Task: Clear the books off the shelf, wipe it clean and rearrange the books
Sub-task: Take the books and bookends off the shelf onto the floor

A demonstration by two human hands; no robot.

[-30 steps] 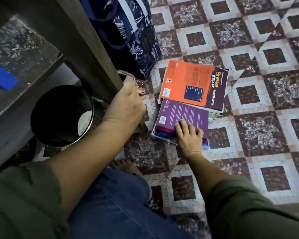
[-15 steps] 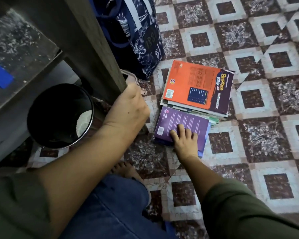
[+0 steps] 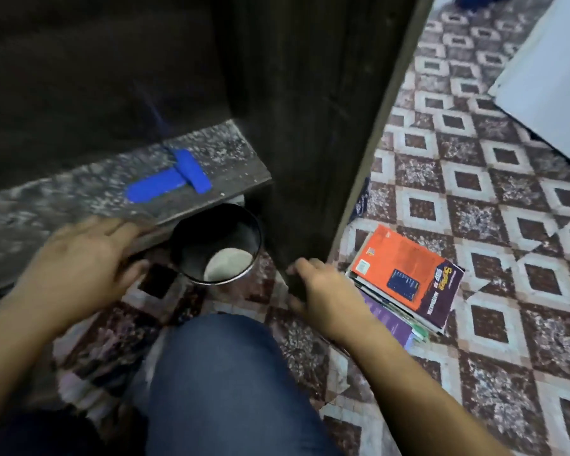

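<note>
The dark wooden shelf has a dusty lower board (image 3: 63,195) with a blue object (image 3: 168,183) lying on it. My left hand (image 3: 79,258) is blurred and clasps the board's front edge, fingers on top and thumb beneath. My right hand (image 3: 326,287) hovers with fingers apart and nothing in it, at the foot of the shelf's side panel (image 3: 313,143). Just right of that hand, a stack of books lies on the floor. An orange book (image 3: 405,274) is on top, and a purple book (image 3: 389,320) pokes out underneath.
A black round bin (image 3: 216,245) with something pale inside stands under the board, between my hands. My knee in blue jeans (image 3: 218,383) fills the lower middle. Patterned floor tiles (image 3: 494,225) spread to the right, with a white panel (image 3: 553,77) at the top right.
My view has swung left and up toward the shelf. My right hand left the purple book and moved to the side panel. My left hand moved left onto the board's edge.
</note>
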